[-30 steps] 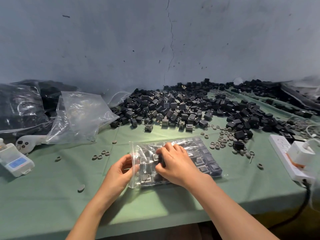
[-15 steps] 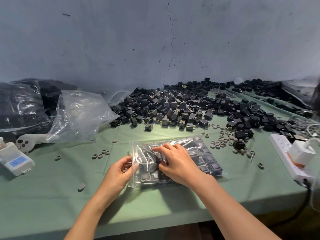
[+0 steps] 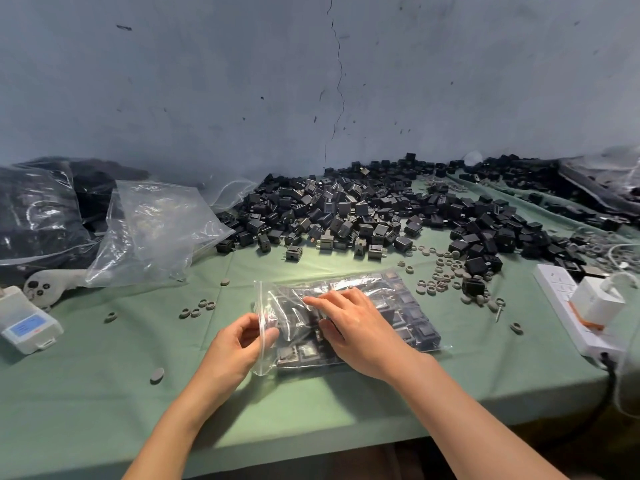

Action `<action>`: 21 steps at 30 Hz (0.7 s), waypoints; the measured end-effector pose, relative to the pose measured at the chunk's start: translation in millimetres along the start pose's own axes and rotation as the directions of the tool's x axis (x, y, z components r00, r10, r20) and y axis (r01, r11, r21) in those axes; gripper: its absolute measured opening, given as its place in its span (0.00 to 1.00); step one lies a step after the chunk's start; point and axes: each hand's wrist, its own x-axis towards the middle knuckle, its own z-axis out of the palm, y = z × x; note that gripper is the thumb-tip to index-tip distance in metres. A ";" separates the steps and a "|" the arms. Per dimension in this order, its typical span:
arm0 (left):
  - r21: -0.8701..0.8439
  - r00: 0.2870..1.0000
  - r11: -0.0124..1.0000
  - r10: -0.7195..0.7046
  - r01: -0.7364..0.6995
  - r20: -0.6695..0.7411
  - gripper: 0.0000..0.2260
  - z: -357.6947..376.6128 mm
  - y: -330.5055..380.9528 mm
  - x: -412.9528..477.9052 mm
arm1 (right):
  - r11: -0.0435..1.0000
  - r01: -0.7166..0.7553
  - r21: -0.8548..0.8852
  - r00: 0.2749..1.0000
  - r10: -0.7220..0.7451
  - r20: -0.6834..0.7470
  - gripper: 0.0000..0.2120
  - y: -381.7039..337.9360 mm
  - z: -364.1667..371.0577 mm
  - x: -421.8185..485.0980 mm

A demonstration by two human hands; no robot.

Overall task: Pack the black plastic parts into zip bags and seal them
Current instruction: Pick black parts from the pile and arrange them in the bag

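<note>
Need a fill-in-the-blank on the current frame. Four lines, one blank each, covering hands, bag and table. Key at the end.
1. The left hand pinches the ____ edge of the zip bag.
2. The right hand presses with straight fingers on the ____ of the bag.
3. The cloth under the bag is ____.
4. The white power strip lies on the bag's ____ side.

Missing words: left; top; green; right.
</note>
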 end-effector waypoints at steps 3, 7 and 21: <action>-0.012 0.999 1.000 -0.011 0.012 0.036 0.07 -2.4 4.0 -1.6 | 0.999 0.013 -0.040 1.000 -0.013 0.009 0.24 -2.0 2.5 -2.7; -0.022 0.998 0.999 -0.029 0.031 0.058 0.09 -4.2 8.4 -4.9 | 0.999 0.022 -0.049 1.000 -0.023 -0.018 0.23 -6.5 2.5 -1.8; -0.084 0.948 0.948 -0.297 0.307 0.111 0.21 -5.9 30.7 1.4 | 0.997 0.063 -0.045 0.997 -0.066 -0.049 0.22 -19.2 3.6 3.9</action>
